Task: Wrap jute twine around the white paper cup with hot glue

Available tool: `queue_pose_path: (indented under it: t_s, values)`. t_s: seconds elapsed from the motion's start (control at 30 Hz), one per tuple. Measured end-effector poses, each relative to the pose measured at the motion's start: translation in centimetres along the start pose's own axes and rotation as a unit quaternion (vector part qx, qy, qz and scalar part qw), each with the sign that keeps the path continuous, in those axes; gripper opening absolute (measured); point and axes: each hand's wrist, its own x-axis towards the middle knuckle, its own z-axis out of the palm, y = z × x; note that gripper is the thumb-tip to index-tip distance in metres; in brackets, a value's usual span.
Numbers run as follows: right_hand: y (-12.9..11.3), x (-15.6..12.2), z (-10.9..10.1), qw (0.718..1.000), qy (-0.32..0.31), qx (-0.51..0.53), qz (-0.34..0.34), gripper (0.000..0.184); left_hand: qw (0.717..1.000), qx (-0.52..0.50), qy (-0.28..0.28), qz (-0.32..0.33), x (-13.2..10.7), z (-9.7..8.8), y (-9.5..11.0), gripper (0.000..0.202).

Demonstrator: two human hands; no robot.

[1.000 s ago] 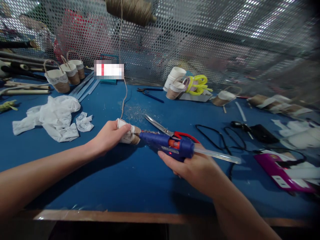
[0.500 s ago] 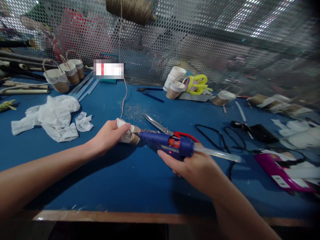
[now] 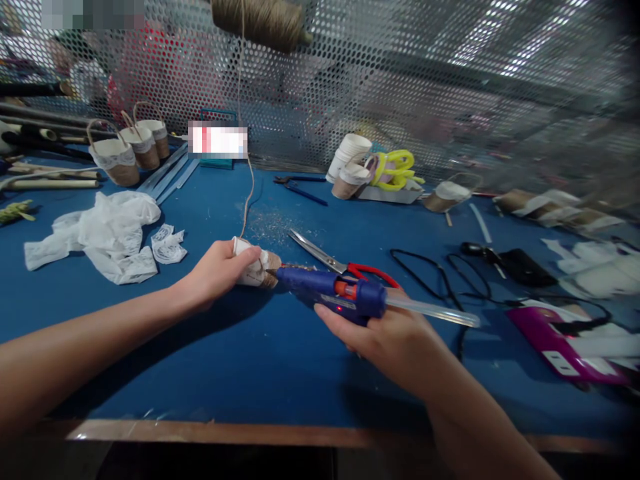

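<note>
My left hand (image 3: 220, 268) grips a small white paper cup (image 3: 249, 275) lying on its side, its lower end wrapped in brown twine. A strand of twine (image 3: 246, 207) runs from the cup up to a large spool (image 3: 260, 23) hung on the mesh. My right hand (image 3: 385, 333) is closed around the handle of a blue glue gun (image 3: 325, 287), a clear glue stick (image 3: 435, 310) jutting from its back. The gun's nozzle meets the cup at the twine's edge; whether it touches I cannot tell. Red-handled scissors (image 3: 320, 250) lie just behind the gun.
Crumpled white lace (image 3: 107, 233) lies at left, with lace-trimmed cups (image 3: 117, 160) behind it. Blue-handled pliers (image 3: 303, 187), stacked paper cups (image 3: 347, 157) and yellow tubing (image 3: 395, 167) are at the back. A black cord (image 3: 435, 280) and a purple power strip (image 3: 545, 343) occupy the right.
The glue gun has tilted and shifted slightly, its rear end a little lower and further left, with the nozzle still at the cup. My left hand and the cup stay almost in place.
</note>
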Motion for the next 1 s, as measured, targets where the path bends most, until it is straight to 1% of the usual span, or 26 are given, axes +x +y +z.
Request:
queue_pose_path:
  t_s: [0.1, 0.2, 0.4, 0.57, 0.73, 0.83, 1.0]
  values:
    - [0.04, 0.18, -0.13, 1.000, 0.001, 0.006, 0.003, 0.035, 1.000, 0.008, 0.004, 0.000, -0.02, -0.03, 0.03, 0.026]
    - [0.07, 0.23, -0.32, 1.000, 0.011, 0.012, -0.008, 0.036, 1.000, 0.016, 0.014, 0.001, 0.01, -0.04, 0.00, 0.026]
    - [0.16, -0.22, -0.04, 1.000, -0.019, -0.017, -0.009, 0.036, 1.000, 0.013, 0.004, 0.003, -0.11, 0.10, -0.02, 0.026]
    - [0.34, 0.13, -0.03, 1.000, 0.000, -0.018, -0.005, 0.036, 1.000, 0.030, -0.002, 0.008, -0.26, 0.09, -0.14, 0.028]
    - [0.31, 0.57, -0.14, 1.000, 0.014, -0.008, 0.001, 0.039, 0.999, 0.014, -0.018, 0.026, -0.14, -0.01, -0.62, 0.029]
    - [0.37, 0.30, 0.11, 1.000, 0.004, 0.014, 0.000, 0.043, 0.999, 0.024, -0.008, 0.034, -0.22, -0.07, -0.70, 0.029]
    - [0.62, -0.37, 0.63, 0.997, -0.035, 0.061, 0.005, 0.038, 0.999, 0.039, -0.010, 0.036, -0.32, -0.12, -0.68, 0.032]
